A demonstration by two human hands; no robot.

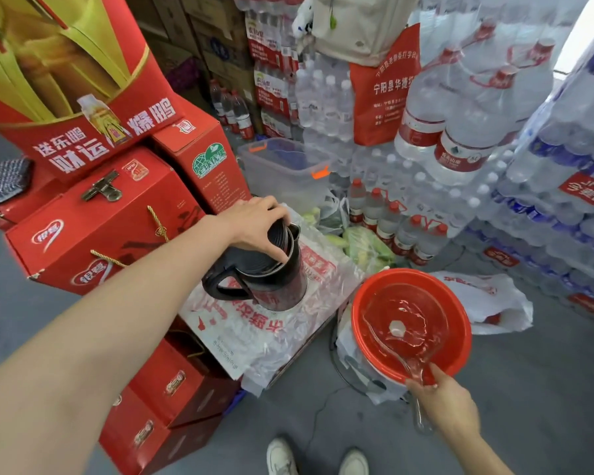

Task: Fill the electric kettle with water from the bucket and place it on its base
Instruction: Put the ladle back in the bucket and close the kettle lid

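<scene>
The black electric kettle (271, 269) stands upright on a plastic-wrapped pack, its lid raised and its handle pointing left. The red bucket (456, 323) sits on the floor just to its right, holding clear rippling water with a clear ladle (410, 363) dipped in

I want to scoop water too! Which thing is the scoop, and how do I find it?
Find the big red bucket of water on the floor, right of the black kettle. The scoop is the see-through ladle lying in the water, with its handle in the right hand at the bucket's near rim. It is the only clear thing inside the bucket; the bucket itself is red.
</scene>
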